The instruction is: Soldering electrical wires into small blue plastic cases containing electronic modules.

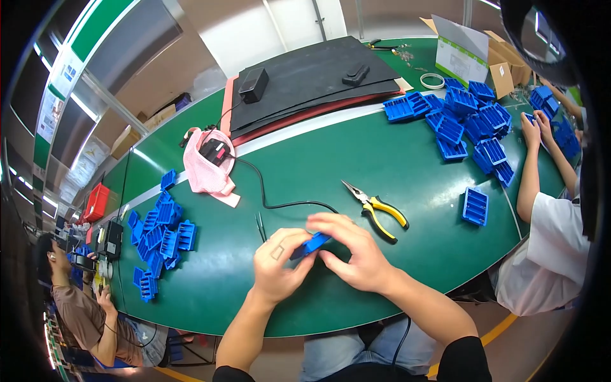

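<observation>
Step in hand, by judgement: two-handed work on blue part point(310, 245). Part sits between hands, over near side of counter point(219, 305). Left hand point(279, 262) pinches part; right hand point(358, 253) curls around part's 3-o'clock end — fingertip contact unclear. Pliers point(367, 202) lie at 2 o'clock, tweezers point(262, 232) at 10 o'clock. Next move likely calls for firm left pinch — right fingertips squared to part.

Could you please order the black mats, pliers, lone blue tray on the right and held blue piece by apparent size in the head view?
1. Black mats
2. Pliers
3. Lone blue tray
Unranked: held blue piece, as the left hand and right hand partly cover it.
</observation>
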{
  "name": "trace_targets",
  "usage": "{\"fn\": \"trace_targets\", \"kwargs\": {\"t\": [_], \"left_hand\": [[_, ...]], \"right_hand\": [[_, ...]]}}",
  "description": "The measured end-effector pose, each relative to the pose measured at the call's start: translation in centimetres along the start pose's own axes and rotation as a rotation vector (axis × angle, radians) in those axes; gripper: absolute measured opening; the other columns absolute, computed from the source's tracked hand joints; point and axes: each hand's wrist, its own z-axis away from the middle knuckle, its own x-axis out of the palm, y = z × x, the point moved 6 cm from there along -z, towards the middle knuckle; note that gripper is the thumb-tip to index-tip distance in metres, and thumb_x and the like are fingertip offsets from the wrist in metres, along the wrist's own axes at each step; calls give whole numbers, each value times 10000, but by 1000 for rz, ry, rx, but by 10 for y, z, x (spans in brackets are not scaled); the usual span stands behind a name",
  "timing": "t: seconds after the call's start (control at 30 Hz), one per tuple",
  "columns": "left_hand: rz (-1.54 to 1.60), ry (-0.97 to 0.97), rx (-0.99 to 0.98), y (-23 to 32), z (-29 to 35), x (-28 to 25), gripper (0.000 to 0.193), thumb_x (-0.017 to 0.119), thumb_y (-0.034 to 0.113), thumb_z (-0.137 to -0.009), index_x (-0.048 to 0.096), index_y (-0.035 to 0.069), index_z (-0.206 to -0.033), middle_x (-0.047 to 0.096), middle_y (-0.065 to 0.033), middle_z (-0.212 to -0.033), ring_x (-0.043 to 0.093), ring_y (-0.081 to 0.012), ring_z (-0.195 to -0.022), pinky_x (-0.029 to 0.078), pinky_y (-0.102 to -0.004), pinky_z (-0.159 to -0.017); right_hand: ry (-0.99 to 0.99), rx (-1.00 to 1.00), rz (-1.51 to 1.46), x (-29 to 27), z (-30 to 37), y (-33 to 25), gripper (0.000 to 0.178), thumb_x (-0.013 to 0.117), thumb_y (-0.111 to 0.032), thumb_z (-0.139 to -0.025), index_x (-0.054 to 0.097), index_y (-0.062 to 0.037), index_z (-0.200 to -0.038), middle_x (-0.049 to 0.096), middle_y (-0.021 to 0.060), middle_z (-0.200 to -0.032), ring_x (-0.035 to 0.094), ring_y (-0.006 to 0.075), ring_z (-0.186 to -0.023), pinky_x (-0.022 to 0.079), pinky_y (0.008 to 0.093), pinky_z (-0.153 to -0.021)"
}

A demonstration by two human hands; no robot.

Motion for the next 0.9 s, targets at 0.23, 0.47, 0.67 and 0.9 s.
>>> {"fn": "trace_targets", "kwargs": {"t": [0.23, 0.47, 0.67, 0.9], "left_hand": [[163, 6, -128, -6, -1, -3, 266, 721, -2, -773, 651, -11, -1029, 685, -136, -951, 667, -234, -803, 521, -289, -704], [138, 22, -132, -6, 1, -4, 207, 720, 21, -798, 663, -37, -989, 687, -142, -922, 652, -221, -760, 513, -291, -692], [434, -34, -243, -17, 8, 1, 162, 723, -2, -779, 677, -39, -930, 673, -134, -881, 633, -223, -781, 495, -299, -720], [610, -143, -274, -22, 8, 8, 167, 758, -7, -742, 684, -20, -891, 653, -105, -853, 597, -198, -820, 461, -286, -739]], "right_hand": [[4, 54, -40, -3, -3, 4, 309, 616, 76, -791, 624, 4, -1091, 638, 150, -1070, 636, 301, -986, 508, 353, -866], [-7, 36, 1, -2, -1, 2, 228, 628, 32, -814, 607, 0, -1038, 623, 145, -986, 631, 288, -873, 512, 346, -757], [-86, 116, 23, 1, 3, 4, 245, 736, -15, -749, 641, 1, -975, 659, 133, -935, 645, 283, -865, 513, 343, -780], [-14, -142, 51, -3, 1, 0, 220, 700, 4, -762, 623, -4, -968, 643, 138, -924, 627, 309, -835, 507, 365, -734]]}}
